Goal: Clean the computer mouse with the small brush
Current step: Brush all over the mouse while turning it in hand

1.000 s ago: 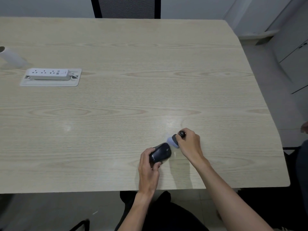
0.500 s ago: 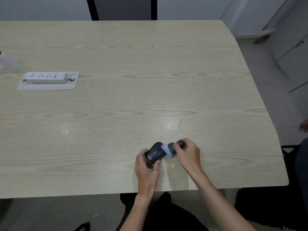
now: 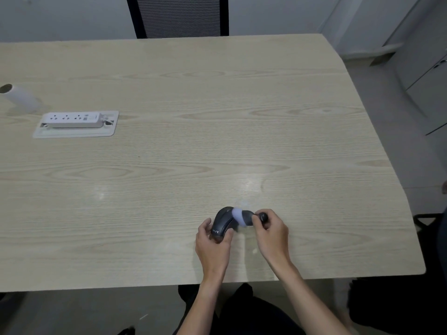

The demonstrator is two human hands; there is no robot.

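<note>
— So, what else is on the desk (image 3: 169, 146) besides the job itself?

— Very little. Far off at the left a white power strip (image 3: 73, 120) with several sockets lies in a shallow pale tray (image 3: 72, 134) set flat on the top. Just beyond it, at the left edge, a white tube (image 3: 19, 97) with a dark open end lies tilted on its side. A chair back (image 3: 177, 16) of striped mesh in a dark frame stands behind the far edge. All of it is well apart from the hands, and nothing lies between them and the camera.

— And the surfaces?

— The desk is pale wood-grain laminate, smooth enough to show two soft glints of light, with rounded corners on the right side.

— Where is the mouse?

— Near the front edge, right of centre. The computer mouse (image 3: 223, 223) is black, domed and slightly glossy, with small pale lettering near its rear. The left hand (image 3: 212, 247) grips its rear end, thumb on one side and fingers on the other.

— The brush?

— The right hand (image 3: 272, 234) is closed around the dark handle of the small brush (image 3: 244, 217). Its pale, rounded bristle head is blurred and rests against the right upper side of the mouse.
</note>
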